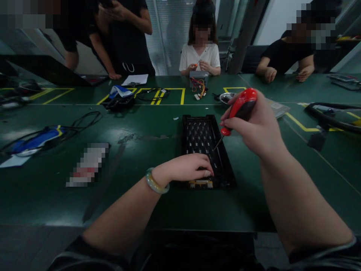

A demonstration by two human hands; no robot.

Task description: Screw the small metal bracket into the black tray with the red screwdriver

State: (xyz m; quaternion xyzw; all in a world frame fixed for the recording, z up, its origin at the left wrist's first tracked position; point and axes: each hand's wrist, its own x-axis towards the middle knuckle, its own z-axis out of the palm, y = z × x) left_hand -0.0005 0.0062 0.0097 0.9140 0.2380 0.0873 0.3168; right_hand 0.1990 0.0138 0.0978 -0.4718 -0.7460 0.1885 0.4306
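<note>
My right hand (255, 124) is wrapped around the handle of a red and black screwdriver (244, 103). Its thin shaft slants down and left, with the tip over the right part of a black rectangular casing (224, 160). Rows of small light marks cover the casing's dark inside. My left hand (191, 167), with a pale bangle (156, 182) at the wrist, lies over the near part of the casing. The thumb and finger ends come close together there; anything between them is hidden. Just below that hand, a yellowish part (200, 184) shows at the casing's near end.
Blue items with black cables (42, 139) lie at left, near a blurred flat item (88, 163). Across the table, a person in white (200, 56) handles small things behind a grey box with coloured wires (199, 81). A thick black cable (332, 116) lies at right.
</note>
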